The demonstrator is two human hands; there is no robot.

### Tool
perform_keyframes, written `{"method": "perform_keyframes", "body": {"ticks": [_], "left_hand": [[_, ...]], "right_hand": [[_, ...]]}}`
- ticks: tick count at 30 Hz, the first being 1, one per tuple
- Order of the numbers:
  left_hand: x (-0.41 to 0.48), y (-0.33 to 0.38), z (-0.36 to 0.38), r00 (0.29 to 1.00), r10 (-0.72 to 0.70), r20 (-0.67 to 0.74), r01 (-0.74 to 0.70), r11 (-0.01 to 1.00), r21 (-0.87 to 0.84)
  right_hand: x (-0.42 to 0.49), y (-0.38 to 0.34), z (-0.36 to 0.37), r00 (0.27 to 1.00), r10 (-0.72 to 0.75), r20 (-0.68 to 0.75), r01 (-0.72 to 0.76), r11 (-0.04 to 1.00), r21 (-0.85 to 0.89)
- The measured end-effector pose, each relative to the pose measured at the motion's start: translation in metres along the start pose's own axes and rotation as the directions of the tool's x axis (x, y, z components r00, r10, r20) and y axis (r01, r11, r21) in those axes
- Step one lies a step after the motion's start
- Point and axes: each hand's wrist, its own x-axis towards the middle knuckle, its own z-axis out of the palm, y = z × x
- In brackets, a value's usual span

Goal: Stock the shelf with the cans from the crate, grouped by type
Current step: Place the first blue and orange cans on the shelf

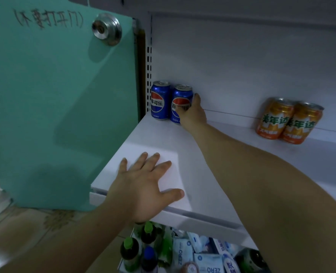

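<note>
The left hand lies nearest, fingers spread and flat on the near left edge of the white shelf, holding nothing. It looks like a prop that steadies the body while the other arm reaches deep. The right hand is stretched to the far left corner, its fingers and thumb wrapped round the right side of a blue can. That can stands upright on the shelf, just beside or touching another blue can set next to the slotted upright. Standing the two side by side keeps one type together, labels facing out. Well apart, at the far right, two orange cans stand as a pair near the back wall, a group of their own. The crate is out of view. Below the shelf's near edge, green-capped bottles and pale blue packets fill a lower level.
</note>
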Motion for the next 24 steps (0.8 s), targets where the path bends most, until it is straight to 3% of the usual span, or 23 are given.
{"method": "perform_keyframes", "body": {"ticks": [7, 12, 15, 18, 21, 24], "left_hand": [[0.0, 0.002, -0.009, 0.999, 0.001, 0.048, 0.0, 1.0, -0.011], [-0.004, 0.017, -0.026, 0.992, -0.019, 0.124, 0.026, 0.998, -0.055], [-0.013, 0.077, -0.035, 0.983, 0.151, 0.105, -0.136, 0.981, -0.14], [-0.043, 0.166, -0.033, 0.903, 0.418, 0.096, -0.383, 0.886, -0.26], [-0.087, 0.248, -0.02, 0.758, 0.642, 0.119, -0.585, 0.749, -0.312], [-0.13, 0.311, 0.0, 0.604, 0.779, 0.165, -0.699, 0.618, -0.358]], "right_hand": [[-0.076, 0.002, -0.086, 0.988, 0.083, 0.134, -0.022, 0.914, -0.404], [-0.166, 0.009, -0.192, 0.985, 0.167, 0.042, -0.107, 0.784, -0.611], [-0.226, 0.012, -0.252, 0.964, 0.262, -0.056, -0.236, 0.735, -0.636], [-0.288, 0.021, -0.302, 0.926, 0.341, -0.161, -0.361, 0.678, -0.64], [-0.353, 0.033, -0.344, 0.877, 0.399, -0.268, -0.472, 0.61, -0.636], [-0.416, 0.045, -0.383, 0.799, 0.459, -0.388, -0.597, 0.532, -0.6]]}}
